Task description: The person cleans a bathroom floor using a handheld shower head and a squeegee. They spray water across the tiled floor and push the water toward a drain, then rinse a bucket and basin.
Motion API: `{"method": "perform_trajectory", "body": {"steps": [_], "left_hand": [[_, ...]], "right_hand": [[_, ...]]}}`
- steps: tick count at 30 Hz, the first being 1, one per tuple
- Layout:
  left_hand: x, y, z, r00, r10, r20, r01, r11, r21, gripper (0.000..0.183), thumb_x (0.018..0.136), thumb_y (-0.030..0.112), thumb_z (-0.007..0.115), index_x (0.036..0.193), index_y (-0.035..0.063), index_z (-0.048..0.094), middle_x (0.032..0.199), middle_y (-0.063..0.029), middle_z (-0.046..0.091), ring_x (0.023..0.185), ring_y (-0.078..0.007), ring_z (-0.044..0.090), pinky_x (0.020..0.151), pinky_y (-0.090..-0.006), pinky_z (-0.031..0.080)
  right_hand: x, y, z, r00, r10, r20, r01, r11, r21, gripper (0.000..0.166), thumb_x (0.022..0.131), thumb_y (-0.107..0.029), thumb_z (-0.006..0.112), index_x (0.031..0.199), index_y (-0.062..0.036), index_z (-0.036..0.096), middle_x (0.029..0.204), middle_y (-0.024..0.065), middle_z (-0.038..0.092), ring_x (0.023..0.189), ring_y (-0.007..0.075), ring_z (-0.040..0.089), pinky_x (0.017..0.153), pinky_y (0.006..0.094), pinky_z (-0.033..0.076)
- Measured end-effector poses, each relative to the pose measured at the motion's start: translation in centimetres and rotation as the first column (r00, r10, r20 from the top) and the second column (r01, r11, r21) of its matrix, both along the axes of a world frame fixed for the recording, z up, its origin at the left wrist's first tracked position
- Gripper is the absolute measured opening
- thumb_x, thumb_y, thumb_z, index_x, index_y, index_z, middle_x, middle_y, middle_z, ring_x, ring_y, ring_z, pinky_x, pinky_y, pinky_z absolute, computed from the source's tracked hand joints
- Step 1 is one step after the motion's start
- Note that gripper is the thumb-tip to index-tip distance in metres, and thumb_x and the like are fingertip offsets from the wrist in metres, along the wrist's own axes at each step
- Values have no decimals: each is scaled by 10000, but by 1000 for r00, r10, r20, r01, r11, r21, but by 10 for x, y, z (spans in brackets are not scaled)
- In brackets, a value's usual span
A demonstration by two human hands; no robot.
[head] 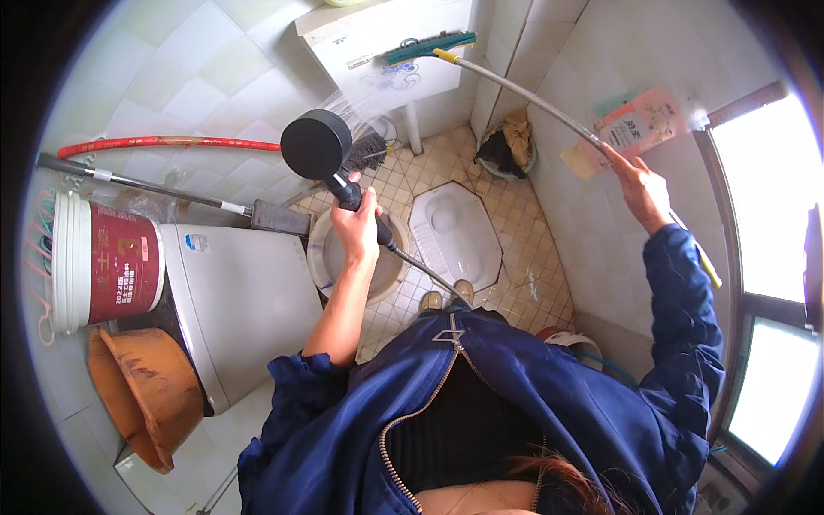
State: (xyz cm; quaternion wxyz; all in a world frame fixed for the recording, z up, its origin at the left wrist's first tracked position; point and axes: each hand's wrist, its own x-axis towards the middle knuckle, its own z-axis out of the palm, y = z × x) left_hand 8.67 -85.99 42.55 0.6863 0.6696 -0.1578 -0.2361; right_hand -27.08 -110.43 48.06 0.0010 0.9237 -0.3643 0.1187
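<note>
My left hand (357, 225) grips the handle of a black handheld shower head (317, 145), its hose trailing down toward my feet. Water sprays from it toward a white wall-mounted cistern (393, 84) with a blue printed pattern. In my right hand (637, 187) is the metal pole of a squeegee brush (528, 96). Its green head (431, 47), joined to the pole by a yellow socket, lies over the cistern's front; whether it presses on the surface I cannot tell. Below, a white squat toilet (457, 228) is set into the tiled floor.
Left of the toilet stands a round pale basin (322, 257). A white appliance (244, 302) bears a red-and-white bucket (122, 261) and an orange tub (148, 386). A flat mop (174, 193) and red hose (174, 143) lie along the left wall. A waste bin (531, 158) fills the far corner.
</note>
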Motion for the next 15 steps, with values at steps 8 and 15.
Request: {"method": "perform_trajectory", "body": {"steps": [8, 15], "left_hand": [[-11, -29, 31, 999, 7, 43, -4, 998, -69, 313, 772, 19, 574, 1078, 0, 507, 653, -1, 510, 489, -66, 466, 472, -209, 385], [-7, -19, 24, 995, 57, 83, -52, 997, -54, 298, 770, 13, 573, 1062, -1, 517, 639, 0, 509, 482, -66, 466, 463, -206, 390]], "right_hand": [[77, 6, 44, 977, 27, -212, -1, 992, 123, 484, 778, -99, 453, 1209, -317, 478, 796, 145, 585, 710, 310, 598, 659, 398, 493], [-9, -44, 103, 973, 52, 223, -107, 964, 244, 346, 837, -81, 490, 1159, -190, 550, 962, 106, 627, 869, 223, 610, 745, 309, 487]]}}
